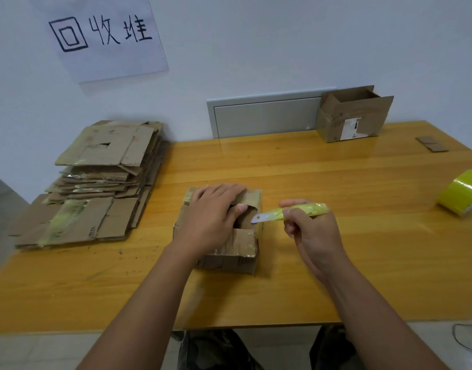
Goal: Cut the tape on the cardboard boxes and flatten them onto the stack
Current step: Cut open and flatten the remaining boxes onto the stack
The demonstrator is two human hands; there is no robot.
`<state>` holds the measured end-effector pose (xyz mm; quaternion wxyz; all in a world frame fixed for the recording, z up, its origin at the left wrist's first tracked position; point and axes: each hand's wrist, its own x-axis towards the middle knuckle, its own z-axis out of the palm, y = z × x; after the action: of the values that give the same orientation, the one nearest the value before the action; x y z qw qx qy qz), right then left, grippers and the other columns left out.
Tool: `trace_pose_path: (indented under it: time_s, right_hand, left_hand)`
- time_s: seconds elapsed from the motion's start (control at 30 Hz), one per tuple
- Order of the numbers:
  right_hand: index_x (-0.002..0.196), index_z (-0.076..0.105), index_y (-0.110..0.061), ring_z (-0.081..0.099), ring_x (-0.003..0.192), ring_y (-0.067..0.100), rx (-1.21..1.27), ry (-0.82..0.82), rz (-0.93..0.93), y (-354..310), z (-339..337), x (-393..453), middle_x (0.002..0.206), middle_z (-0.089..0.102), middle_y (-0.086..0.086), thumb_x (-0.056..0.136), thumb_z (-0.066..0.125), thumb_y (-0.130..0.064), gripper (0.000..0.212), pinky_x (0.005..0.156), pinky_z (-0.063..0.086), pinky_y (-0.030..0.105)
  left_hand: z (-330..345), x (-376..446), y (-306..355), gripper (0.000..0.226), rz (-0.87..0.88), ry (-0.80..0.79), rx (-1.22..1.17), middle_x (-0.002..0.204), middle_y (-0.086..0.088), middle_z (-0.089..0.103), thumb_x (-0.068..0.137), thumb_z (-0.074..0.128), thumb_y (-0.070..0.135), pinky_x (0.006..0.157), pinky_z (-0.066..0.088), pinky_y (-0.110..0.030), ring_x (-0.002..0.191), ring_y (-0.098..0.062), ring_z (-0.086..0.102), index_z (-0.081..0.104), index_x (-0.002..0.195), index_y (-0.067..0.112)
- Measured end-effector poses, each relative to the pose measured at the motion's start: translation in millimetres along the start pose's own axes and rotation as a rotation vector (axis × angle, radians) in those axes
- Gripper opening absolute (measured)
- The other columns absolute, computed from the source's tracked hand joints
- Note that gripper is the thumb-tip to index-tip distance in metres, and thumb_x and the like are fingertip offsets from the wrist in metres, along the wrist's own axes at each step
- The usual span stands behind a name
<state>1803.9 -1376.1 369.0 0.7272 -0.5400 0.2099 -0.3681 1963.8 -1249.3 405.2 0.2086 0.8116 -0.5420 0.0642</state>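
Cardboard box (229, 252) near the surface (323, 169) middle, left half hidden under the left hand (212, 220). Left fingers (221, 189) flat on the far flap, thumb at the torn opening. Right hand (313, 231) gripping a yellow-handled knife (291, 212), blade just above the box's right edge. Flattened stack (96, 182) at the left edge; open box (353, 114) far right; tape roll (460, 192) cut off at the right edge.
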Motion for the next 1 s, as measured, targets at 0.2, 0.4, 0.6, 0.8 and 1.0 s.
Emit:
trace_pose_path:
  time_s: [0.2, 0.4, 0.6, 0.8, 1.0]
  right_hand:
    - [0.099, 0.067, -0.012, 0.048, 0.047, 0.011, -0.133, 0.031, -0.018, 2.8, 11.3, 6.2, 0.051, 0.054, -0.001, 0.095, 0.053, -0.025, 0.019, 0.044, 0.039, 0.02]
    - [0.092, 0.06, -0.011, 0.042, 0.046, 0.009, -0.158, 0.046, 0.002, -6.1, 21.4, 28.7, 0.049, 0.047, -0.006, 0.098, 0.05, -0.025, 0.018, 0.043, 0.036, 0.021]
    - [0.089, 0.063, -0.015, 0.043, 0.046, 0.01, 0.017, 0.185, 0.001, -17.3, 24.1, 47.7, 0.049, 0.046, -0.005, 0.099, 0.052, -0.023, 0.017, 0.046, 0.035, 0.025]
    - [0.104, 0.067, -0.034, 0.065, 0.064, 0.009, -0.152, 0.282, -0.127, 3.6, 1.2, 29.0, 0.067, 0.067, -0.006, 0.102, 0.052, -0.033, 0.015, 0.053, 0.049, 0.022]
    - [0.136, 0.058, -0.02, 0.06, 0.114, 0.02, -1.094, -0.017, -0.362, 36.7, -30.7, 7.5, 0.126, 0.065, 0.0, 0.101, 0.05, -0.035, 0.039, 0.089, 0.05, 0.033]
  left_hand:
    - [1.3, -10.5, 2.5, 0.04, 0.007, 0.065, 0.03, 0.143, 0.016, 0.05, 0.102, 0.042, 0.042, 0.108, 0.013, -0.025, 0.134, -0.005, 0.034, 0.049, 0.14, 0.032]
    - [1.5, -15.8, 6.0, 0.04, 0.003, 0.143, 0.012, 0.132, 0.016, 0.058, 0.102, 0.033, 0.047, 0.102, 0.019, -0.028, 0.126, -0.005, 0.042, 0.055, 0.132, 0.033]
    - [0.3, -12.0, 6.2, 0.047, -0.044, 0.191, -0.004, 0.122, 0.013, 0.063, 0.099, 0.026, 0.054, 0.109, 0.017, -0.033, 0.124, -0.008, 0.042, 0.057, 0.125, 0.03]
    - [6.6, -1.0, 0.7, 0.02, -0.108, 0.306, 0.021, 0.116, 0.0, 0.052, 0.098, 0.053, 0.038, 0.092, 0.026, -0.037, 0.113, -0.022, 0.036, 0.064, 0.113, 0.029]
    - [10.1, 11.8, 5.4, 0.023, -0.182, 0.397, -0.026, 0.098, -0.001, 0.061, 0.097, 0.057, 0.023, 0.078, 0.04, -0.031, 0.093, -0.019, 0.052, 0.058, 0.118, 0.013]
